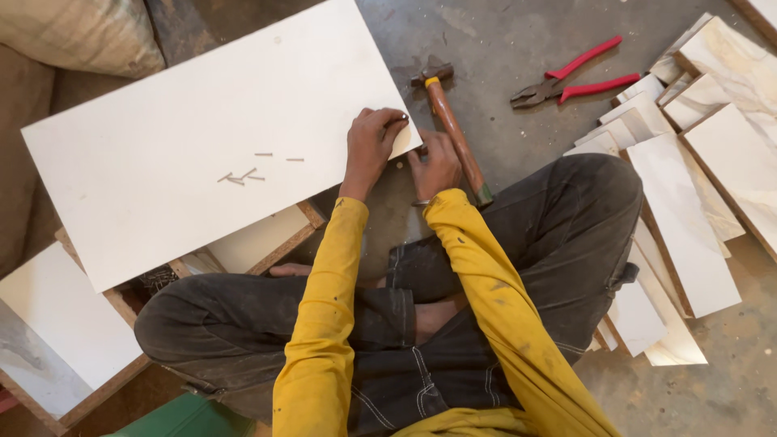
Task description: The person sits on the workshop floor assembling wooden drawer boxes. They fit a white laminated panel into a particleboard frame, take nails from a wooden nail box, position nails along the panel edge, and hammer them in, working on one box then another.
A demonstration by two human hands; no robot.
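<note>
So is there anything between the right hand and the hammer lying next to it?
Nothing visible. The right hand rests on the board's edge, right beside the hammer handle. The left hand pinches a nail at the board's corner.

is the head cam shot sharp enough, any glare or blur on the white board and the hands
Head view: soft, even light, sharp overall; the white board is bright and nearly washed out, yet the loose nails on it stay crisp. Left hand and right hand show no motion blur, with only faint shadows under them. Hammer and red pliers are clear too.
</note>
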